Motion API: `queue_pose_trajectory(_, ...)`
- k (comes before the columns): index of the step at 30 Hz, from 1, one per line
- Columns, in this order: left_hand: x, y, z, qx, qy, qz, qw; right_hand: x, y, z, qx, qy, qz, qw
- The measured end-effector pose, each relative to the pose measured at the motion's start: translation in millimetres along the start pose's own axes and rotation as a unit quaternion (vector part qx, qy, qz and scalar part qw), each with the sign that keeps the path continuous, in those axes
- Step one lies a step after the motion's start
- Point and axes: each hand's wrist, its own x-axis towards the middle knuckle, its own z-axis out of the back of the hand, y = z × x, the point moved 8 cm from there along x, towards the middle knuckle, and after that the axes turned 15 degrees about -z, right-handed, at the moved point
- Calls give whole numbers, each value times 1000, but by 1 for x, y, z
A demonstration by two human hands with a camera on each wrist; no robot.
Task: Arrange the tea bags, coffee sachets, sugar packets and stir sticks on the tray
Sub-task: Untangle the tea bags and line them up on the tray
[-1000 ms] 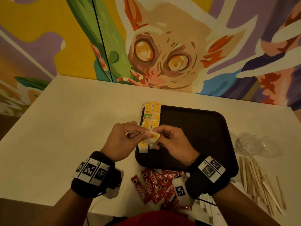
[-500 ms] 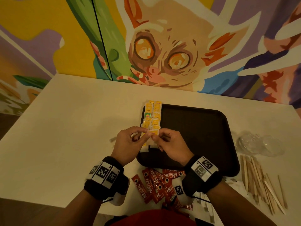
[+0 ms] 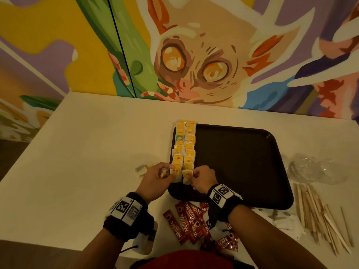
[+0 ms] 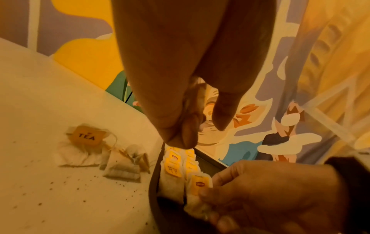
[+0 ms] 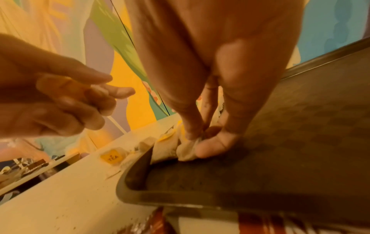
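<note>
A dark tray (image 3: 242, 164) carries two columns of yellow-tagged tea bags (image 3: 185, 144) along its left edge. My right hand (image 3: 193, 174) pinches a tea bag (image 3: 187, 174) at the near end of the right column, and its thumb presses the paper pouch (image 5: 186, 150) onto the tray floor. My left hand (image 3: 167, 172) hovers at the tray's left rim beside the left column. Its fingers are curled round a small yellow and white piece, seemingly a tea bag (image 5: 80, 86). Red coffee sachets (image 3: 186, 220) lie on the table in front of the tray.
Two loose tea bags (image 4: 96, 152) lie on the white table (image 3: 87, 152) left of the tray, among scattered tea dust. Wooden stir sticks (image 3: 318, 214) and white packets (image 3: 281, 222) lie at the right, behind them crumpled clear plastic (image 3: 314, 169). A painted wall stands behind.
Both hands have moved forward and down from above the tray's near edge. The tea bag held up between them now lies at the near end of the right column.
</note>
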Motion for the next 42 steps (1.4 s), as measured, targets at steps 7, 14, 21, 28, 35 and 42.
queue_pose_trajectory(7,-5,-5,-3,-75,30,32,996,-2,0,5,31,-37,-10,999)
queue_pose_trajectory(14,1,-8,-1,-31,51,13,998,-60,38,37,138,-24,121,983)
queue_pose_trajectory(21,2,-21,-10,-56,146,-7,988,-111,79,35,22,40,333,942)
queue_pose_trajectory(28,6,-26,3,-14,126,-47,991,-99,74,43,128,15,283,950)
queue_pose_trajectory(35,9,-45,29,76,-14,-161,984,-90,73,49,169,15,257,951)
queue_pose_trajectory(42,14,-41,27,18,-24,-164,986,-77,64,31,174,58,219,958)
